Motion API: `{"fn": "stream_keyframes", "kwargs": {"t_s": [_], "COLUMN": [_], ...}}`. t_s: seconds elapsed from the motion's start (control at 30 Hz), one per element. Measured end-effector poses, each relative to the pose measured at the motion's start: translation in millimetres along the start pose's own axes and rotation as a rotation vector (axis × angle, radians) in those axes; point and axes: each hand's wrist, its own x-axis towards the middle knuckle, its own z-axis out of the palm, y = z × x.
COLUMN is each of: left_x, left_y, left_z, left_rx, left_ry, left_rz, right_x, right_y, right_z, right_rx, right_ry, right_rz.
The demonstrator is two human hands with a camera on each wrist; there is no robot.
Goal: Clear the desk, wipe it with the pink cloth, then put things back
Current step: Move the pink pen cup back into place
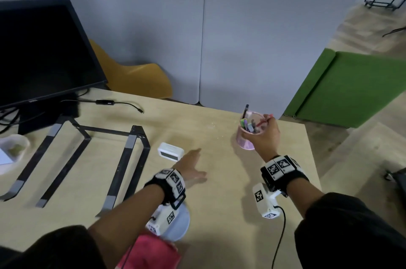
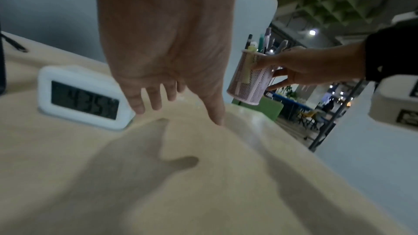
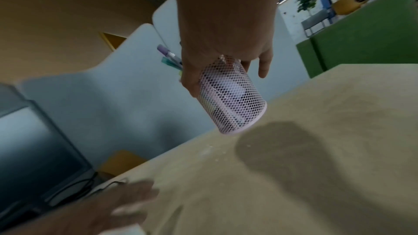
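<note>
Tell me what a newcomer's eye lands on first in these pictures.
First, the pink mesh pen cup, full of pens and gripped in the right hand, held tilted just above the desk near its far right corner. Next, the left hand stretched flat and open beside the white digital clock at mid-desk. The pink cloth sits at the near edge, under the left forearm.

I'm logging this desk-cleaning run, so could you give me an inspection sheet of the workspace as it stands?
Surface: light wooden desk, pale crumbs near the far edge.
Job's things: pink mesh pen cup lifted, tilted; folded pink cloth at near edge; white digital clock standing.
Clutter: black metal laptop stand; white bowl; black monitor.
Hands: right hand grips cup; left hand spread, empty.
Cables: black adapter cable.
Surroundings: grey partition, green sofa.
</note>
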Motion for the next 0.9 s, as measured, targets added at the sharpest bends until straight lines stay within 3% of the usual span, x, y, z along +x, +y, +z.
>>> {"fn": "stream_keyframes", "kwargs": {"t_s": [0.17,0.27,0.33,0.43,0.6,0.8,0.9], "left_x": [7,0,-10,-22,-36,-44,-47], "left_y": [35,48,53,49,30,16,11], "left_z": [-41,-63,-76,-90,-119,-134,-139], "left_rx": [-0.307,-0.421,-0.504,-0.629,-0.514,-0.537,-0.415], "left_ry": [0.324,0.407,0.416,0.378,0.254,0.222,0.267], "left_rz": [0.118,0.258,0.349,0.365,0.343,0.301,0.295], "right_x": [-13,-26,-35,-45,-57,-74,-80], "right_y": [-55,-83,-99,-115,-127,-141,-143], "right_z": [22,36,43,51,61,74,80], "right_rx": [0.046,0.11,0.167,0.224,0.207,0.255,0.303], "right_ry": [-0.082,-0.124,-0.163,-0.198,-0.264,-0.351,-0.378], "right_rz": [-0.074,-0.115,-0.129,-0.152,-0.214,-0.186,-0.18]}}
